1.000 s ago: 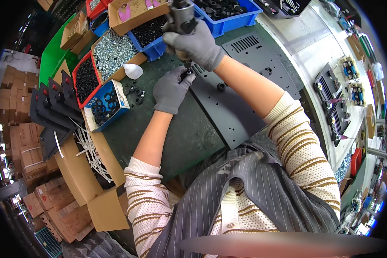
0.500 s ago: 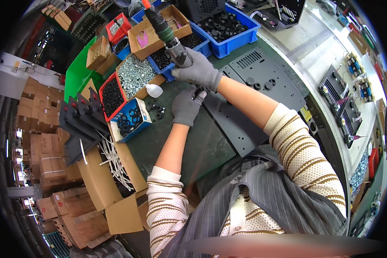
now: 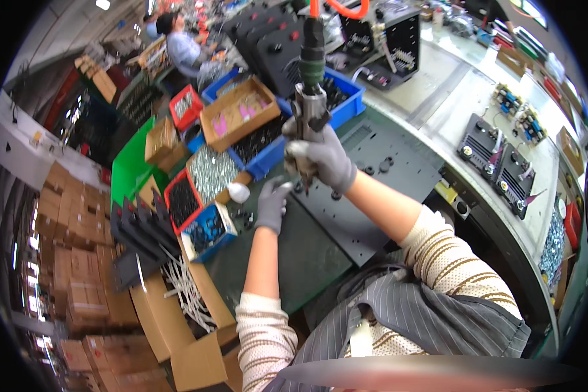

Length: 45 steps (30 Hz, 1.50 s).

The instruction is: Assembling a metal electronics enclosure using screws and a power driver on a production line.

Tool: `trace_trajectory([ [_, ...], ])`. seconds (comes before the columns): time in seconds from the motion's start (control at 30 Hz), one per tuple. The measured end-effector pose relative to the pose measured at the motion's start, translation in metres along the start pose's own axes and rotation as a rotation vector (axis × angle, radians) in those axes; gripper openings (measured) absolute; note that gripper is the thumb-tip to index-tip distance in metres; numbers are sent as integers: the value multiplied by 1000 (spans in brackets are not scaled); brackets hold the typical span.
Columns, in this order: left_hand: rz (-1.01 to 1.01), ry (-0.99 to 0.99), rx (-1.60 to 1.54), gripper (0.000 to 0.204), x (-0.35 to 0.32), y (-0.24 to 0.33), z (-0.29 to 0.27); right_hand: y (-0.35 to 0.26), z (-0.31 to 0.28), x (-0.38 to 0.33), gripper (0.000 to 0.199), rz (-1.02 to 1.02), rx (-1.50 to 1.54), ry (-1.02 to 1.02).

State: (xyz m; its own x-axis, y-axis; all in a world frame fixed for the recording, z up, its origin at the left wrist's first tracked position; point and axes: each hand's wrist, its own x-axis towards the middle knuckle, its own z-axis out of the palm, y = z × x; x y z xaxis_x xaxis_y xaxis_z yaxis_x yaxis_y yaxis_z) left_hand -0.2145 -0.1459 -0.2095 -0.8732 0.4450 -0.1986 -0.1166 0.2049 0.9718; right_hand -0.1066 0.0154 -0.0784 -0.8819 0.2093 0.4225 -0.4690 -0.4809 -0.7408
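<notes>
My gloved right hand [image 3: 326, 157] is wrapped round an air screwdriver [image 3: 312, 108] with a green collar and an orange hose. The tool stands nearly upright, its tip down at a dark grey metal panel [image 3: 336, 219] lying on the bench. Close to the tip sits a black round foot [image 3: 298, 187]; whether they touch, I cannot tell. Another black foot [image 3: 336, 195] is partly below my right hand. My gloved left hand [image 3: 271, 208] is open beside the panel's left edge, fingers apart, near a small white bottle [image 3: 238, 192] and several loose black parts [image 3: 244, 217].
Bins of screws [image 3: 212, 173] and black parts [image 3: 184, 202], a cardboard tray [image 3: 238, 114] and a blue bin [image 3: 349, 108] line the far left side. A box of white ties [image 3: 186, 294] stands near left. Assembled units [image 3: 496, 160] lie at right. A person [image 3: 183, 49] sits far off.
The view has shifted upward. The screwdriver has gone from leaning left to nearly upright over the panel. My left hand has drawn away from the tool and its fingers have opened.
</notes>
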Motion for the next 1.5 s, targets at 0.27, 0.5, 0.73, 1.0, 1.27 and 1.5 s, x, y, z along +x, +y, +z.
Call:
trace_trajectory([
  [0.27, -450, -268, -1121, 16, -49, 6, 9, -35, -9, -64, 33, 17, 72, 177],
  [0.5, -312, -178, -882, 18, -102, 21, 62, -49, -21, -92, 35, -17, 31, 193],
  [0.73, -396, -445, -1114, 17, -134, 33, 94, -78, -19, -116, 40, -109, 42, 255],
  [1.0, -414, -676, -1311, 18, -143, 22, 114, -76, -41, -124, 31, -277, 166, 241],
  [1.27, -450, -720, -1382, 25, -132, 22, 118, -55, -54, -112, 40, -287, 96, 47],
  [1.5, -498, -678, -1310, 23, -118, 24, 119, -41, -78, -95, 45, -235, 163, -181],
])
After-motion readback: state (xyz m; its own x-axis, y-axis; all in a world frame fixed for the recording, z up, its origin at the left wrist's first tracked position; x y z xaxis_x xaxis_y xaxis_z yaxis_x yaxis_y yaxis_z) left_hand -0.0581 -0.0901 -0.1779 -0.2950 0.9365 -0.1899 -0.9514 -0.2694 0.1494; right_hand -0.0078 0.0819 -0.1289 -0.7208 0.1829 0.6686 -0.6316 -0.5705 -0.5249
